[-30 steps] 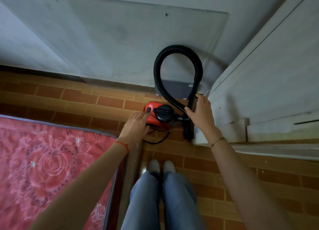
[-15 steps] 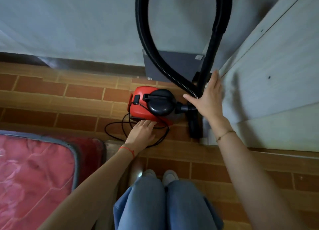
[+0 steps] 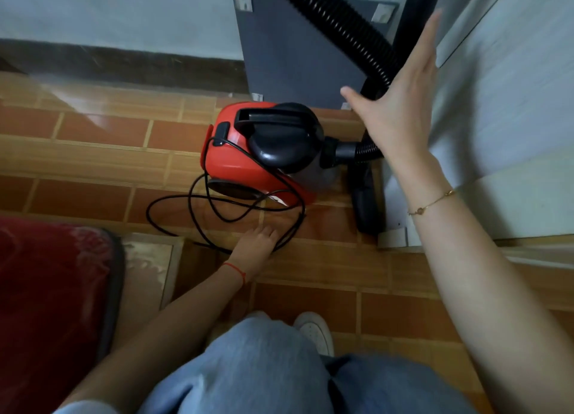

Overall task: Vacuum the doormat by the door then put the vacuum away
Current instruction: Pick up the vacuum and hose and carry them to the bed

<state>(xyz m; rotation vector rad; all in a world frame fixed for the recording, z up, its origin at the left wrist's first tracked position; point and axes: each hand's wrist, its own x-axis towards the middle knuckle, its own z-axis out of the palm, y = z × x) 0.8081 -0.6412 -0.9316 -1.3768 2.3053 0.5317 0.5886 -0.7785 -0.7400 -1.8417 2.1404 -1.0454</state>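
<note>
A small red and black vacuum (image 3: 248, 152) sits on the tiled floor near the wall. Its ribbed black hose (image 3: 338, 25) rises out of frame, and the black tube with its floor nozzle (image 3: 366, 205) leans against the white door (image 3: 512, 102). The black power cord (image 3: 223, 208) lies in loose loops in front of the vacuum. My left hand (image 3: 257, 242) reaches down to the floor with fingers over the cord loop; whether it grips the cord is unclear. My right hand (image 3: 400, 102) is raised with straight spread fingers beside the tube, apparently resting against it.
A dark grey panel (image 3: 295, 56) leans on the wall behind the vacuum. A red mattress (image 3: 52, 289) lies at the left on a pale wooden frame (image 3: 152, 264). My knees in jeans and white shoes (image 3: 313, 329) are at the bottom.
I have crouched lower and closer. My left hand slid from the vacuum's body down to the cord on the floor. My right hand loosened from the tube and opened flat.
</note>
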